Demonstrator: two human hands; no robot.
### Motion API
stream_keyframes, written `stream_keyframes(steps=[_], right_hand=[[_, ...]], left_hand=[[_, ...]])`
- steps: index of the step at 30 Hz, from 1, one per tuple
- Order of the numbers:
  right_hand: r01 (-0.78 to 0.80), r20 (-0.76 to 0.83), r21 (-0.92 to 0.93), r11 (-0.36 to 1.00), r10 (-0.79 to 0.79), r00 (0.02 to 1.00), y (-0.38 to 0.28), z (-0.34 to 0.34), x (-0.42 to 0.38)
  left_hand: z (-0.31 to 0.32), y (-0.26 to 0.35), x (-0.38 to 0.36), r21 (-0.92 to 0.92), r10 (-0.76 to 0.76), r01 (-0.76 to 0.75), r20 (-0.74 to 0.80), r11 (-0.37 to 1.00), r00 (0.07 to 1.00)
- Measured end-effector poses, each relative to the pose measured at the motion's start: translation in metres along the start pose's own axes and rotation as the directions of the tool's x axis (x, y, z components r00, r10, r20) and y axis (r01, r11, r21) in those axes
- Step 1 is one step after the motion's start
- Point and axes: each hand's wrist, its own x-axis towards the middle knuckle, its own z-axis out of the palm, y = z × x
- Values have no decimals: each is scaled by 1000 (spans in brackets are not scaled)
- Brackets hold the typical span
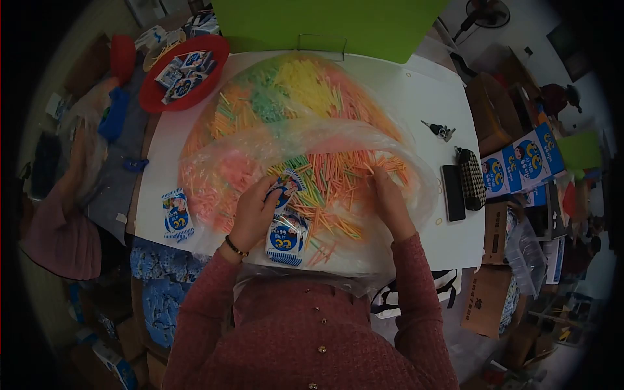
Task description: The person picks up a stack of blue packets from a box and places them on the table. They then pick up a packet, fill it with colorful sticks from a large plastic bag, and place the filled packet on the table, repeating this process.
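My left hand (253, 211) is closed on a small blue-and-white packet (289, 188), tilted over a heap of thin coloured sticks (328, 179). Just below it, a second blue-and-white packet (286, 239) lies on the near edge of the heap. My right hand (390, 201) is at the right side of the heap, its fingertips closed together among orange and pink sticks; how many it grips is hidden. A large clear plastic bag (260, 140) surrounds the sticks, its mouth folded back toward me. Green, yellow and pink sticks show through its far part.
Another packet (175, 214) lies at the table's left. A red basin (218, 75) with several packets stands at the far left. To the right are keys (439, 131), a phone (453, 193) and a checked pouch (470, 177). A green panel (325, 26) rises behind. Another person (62, 227) sits at left.
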Motion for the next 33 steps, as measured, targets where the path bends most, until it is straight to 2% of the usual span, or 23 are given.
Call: stream_keyframes(steps=[2, 3, 5, 7, 10, 12, 14, 16, 18, 19, 20, 21, 22, 23, 24, 25, 27, 29, 30, 31, 32, 33], right_hand=[[-187, -44, -112, 976, 183, 982, 3, 11, 8], [-188, -46, -112, 976, 184, 982, -7, 14, 14], [-175, 12, -228, 958, 183, 983, -25, 21, 26], [-172, 29, -281, 944, 187, 982, -20, 38, 32], [-163, 69, -351, 922, 199, 978, -18, 44, 36], [-163, 84, -375, 912, 209, 974, -15, 40, 37], [6, 134, -382, 924, 50, 990, -8, 33, 35], [-33, 97, -333, 942, 69, 993, -2, 30, 30], [-66, 68, -280, 958, 88, 994, 6, 29, 25], [-92, 2, -136, 986, 93, 996, 10, 29, 23], [-108, -62, 11, 994, 108, 992, 4, 26, 22], [-107, -58, 10, 994, 107, 993, -3, 26, 21], [-151, -98, 369, 917, 200, 975, -11, 27, 18], [-153, -102, 681, 716, 300, 949, -20, 27, 16], [-153, -103, 681, 716, 300, 948, -14, 33, 10], [-162, -85, 683, 712, 297, 951, -2, 45, 3], [-167, -69, 687, 707, 293, 954, -11, 45, 4], [-174, -33, 577, 798, 235, 971, -21, 40, 3], [-177, -34, 577, 797, 240, 970, -18, 42, 2], [-48, -94, 382, 923, 90, 991, -12, 45, 4], [89, -117, 162, 983, -70, 991, -8, 45, 7], [86, -121, 158, 984, -68, 990, -4, 44, 12]], left_hand=[[5, -1, 0, -11, 9, -9, -30, 1000, 1000], [7, 1, 0, -22, 15, -16, -64, 1000, 998], [11, 10, 0, -67, -6, 2, -52, 998, 999], [10, 18, 1, -106, -27, 23, -38, 994, 999], [4, 21, 1, -41, -22, 21, -20, 999, 1000], [-1, 17, 3, 172, 135, -128, -26, 977, 991], [-3, 12, 3, 197, 176, -166, -33, 966, 984], [-6, 9, 1, 226, 213, -199, -40, 954, 976], [-10, 11, -2, -76, -29, 24, -63, 997, 998], [-9, 8, -1, -77, -30, 25, -67, 997, 997], [-7, 6, 1, -356, -73, 47, -59, 933, 996], [-5, 5, 2, -605, -112, 66, -39, 793, 993], [-4, 4, 1, -606, -114, 67, -39, 792, 993], [-3, 10, 2, -704, -156, 104, -9, 703, 988], [-2, 15, 3, -788, -191, 138, 26, 600, 981], [3, 13, 2, -787, -188, 137, 26, 602, 982], [11, 9, 0, -844, -216, 205, 108, 496, 970], [13, 5, -2, -834, -219, 229, 134, 502, 966], [14, 5, -3, -823, -218, 257, 166, 506, 962], [15, 6, -2, -824, -214, 258, 170, 505, 962], [15, 7, -2, -814, -209, 258, 171, 521, 963], [15, 8, -2, -802, -205, 258, 172, 538, 964]])
